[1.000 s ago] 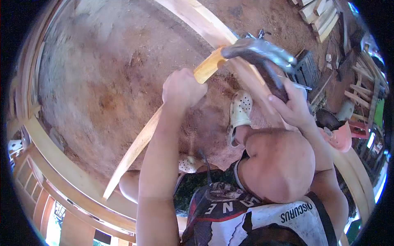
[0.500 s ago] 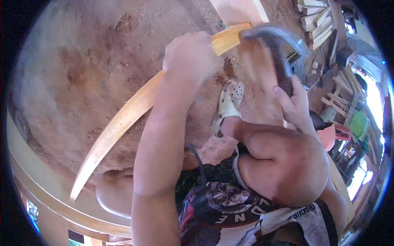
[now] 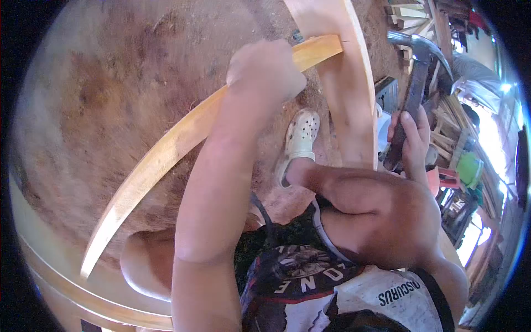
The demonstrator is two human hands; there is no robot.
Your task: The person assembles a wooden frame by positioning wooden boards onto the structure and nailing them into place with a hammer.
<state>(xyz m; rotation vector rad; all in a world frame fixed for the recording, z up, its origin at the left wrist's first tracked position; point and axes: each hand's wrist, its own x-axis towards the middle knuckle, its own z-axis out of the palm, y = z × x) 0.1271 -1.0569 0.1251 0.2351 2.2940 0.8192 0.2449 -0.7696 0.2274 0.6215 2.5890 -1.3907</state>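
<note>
My left hand point(image 3: 264, 69) is closed round a long wooden strip point(image 3: 160, 146) near its upper end. The strip slopes from lower left to upper right, and its end meets a wide wooden board point(image 3: 348, 105). Over at the right, my right hand point(image 3: 412, 141) grips the dark handle of a claw hammer point(image 3: 416, 83). The hammer's metal head is raised to the right of the board, apart from the strip. Part of the strip is hidden behind my left hand and forearm.
My shoe point(image 3: 303, 133) rests on the dirt floor point(image 3: 110, 88) between strip and board. Wood pieces point(image 3: 409, 16) lie at the upper right. A green object point(image 3: 469, 169) and a red one point(image 3: 449, 177) stand at the right. A curved wooden rail point(image 3: 105, 310) runs along the lower left.
The hammer has swung away from the strip's end, up and to the right, with my right hand. My left hand keeps its grip, and the strip has shifted slightly.
</note>
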